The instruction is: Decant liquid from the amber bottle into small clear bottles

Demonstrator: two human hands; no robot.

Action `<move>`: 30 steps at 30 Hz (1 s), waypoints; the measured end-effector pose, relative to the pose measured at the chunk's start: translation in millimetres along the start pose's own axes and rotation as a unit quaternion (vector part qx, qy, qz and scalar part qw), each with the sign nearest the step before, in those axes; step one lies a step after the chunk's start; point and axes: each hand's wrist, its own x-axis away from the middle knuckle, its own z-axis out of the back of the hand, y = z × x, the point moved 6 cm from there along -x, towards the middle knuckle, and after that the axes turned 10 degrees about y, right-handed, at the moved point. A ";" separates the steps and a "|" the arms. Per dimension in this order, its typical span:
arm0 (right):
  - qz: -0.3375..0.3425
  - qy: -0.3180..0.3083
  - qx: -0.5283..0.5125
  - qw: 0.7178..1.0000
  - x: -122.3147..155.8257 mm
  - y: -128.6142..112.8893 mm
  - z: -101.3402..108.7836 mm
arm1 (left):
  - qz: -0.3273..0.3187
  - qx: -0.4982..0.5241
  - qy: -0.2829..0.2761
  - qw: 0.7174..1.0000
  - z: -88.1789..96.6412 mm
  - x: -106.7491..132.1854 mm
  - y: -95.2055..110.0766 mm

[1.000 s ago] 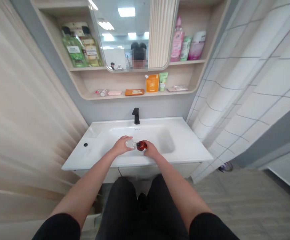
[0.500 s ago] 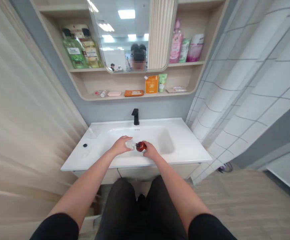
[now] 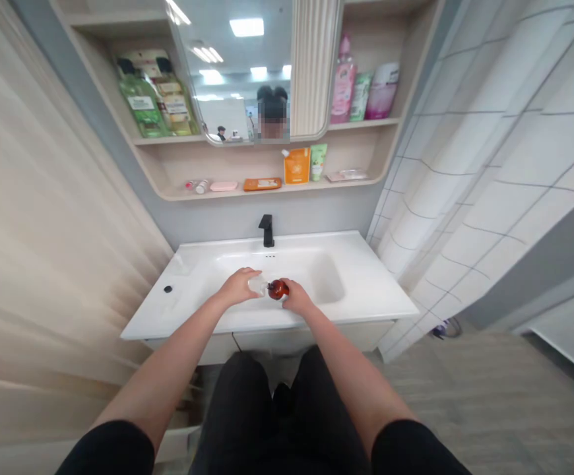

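Note:
Over the white washbasin [image 3: 287,247], my left hand [image 3: 239,287] grips a small clear plastic bottle [image 3: 256,284] lying on its side. My right hand [image 3: 297,297] holds a round amber bottle [image 3: 278,289], tilted with its neck toward the clear one. The dark neck meets the clear bottle's mouth between my hands. My fingers hide part of both bottles, and I cannot tell whether anything flows between them.
A black faucet [image 3: 266,231] rises behind the basin. Above it, a wooden shelf [image 3: 168,188] holds several toiletries, with a mirror [image 3: 237,72] behind. A shower curtain [image 3: 59,218] hangs at left, tiled wall [image 3: 489,185] stands at right, and a grey floor [image 3: 475,402] lies lower right.
My hands and both bottles stay in nearly the same grip and position. Only the view shifts slightly as my head moves.

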 end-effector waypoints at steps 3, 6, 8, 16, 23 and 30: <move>-0.003 0.002 -0.001 1.000 -0.2 -0.1 0.3 | -0.001 -0.006 -0.008 1.000 1.2 -1.0 3.1; -0.003 0.004 -0.004 1.000 -0.5 -0.2 0.3 | -0.001 -0.008 -0.012 1.000 2.5 -1.6 5.4; -0.004 0.004 -0.003 1.000 -0.7 -0.1 -0.1 | -0.001 -0.013 -0.013 1.000 3.1 -1.9 6.2; -0.009 0.004 -0.006 1.000 -0.2 -2.3 0.9 | -0.012 -0.025 -0.021 0.999 3.4 -4.0 8.2; -0.018 -0.002 -0.013 1.000 0.2 -6.5 4.1 | -0.013 -0.031 -0.024 0.999 4.1 -6.3 9.5; -0.020 -0.003 -0.004 1.000 1.1 -9.9 6.4 | -0.009 -0.039 -0.033 0.999 6.6 -7.4 14.2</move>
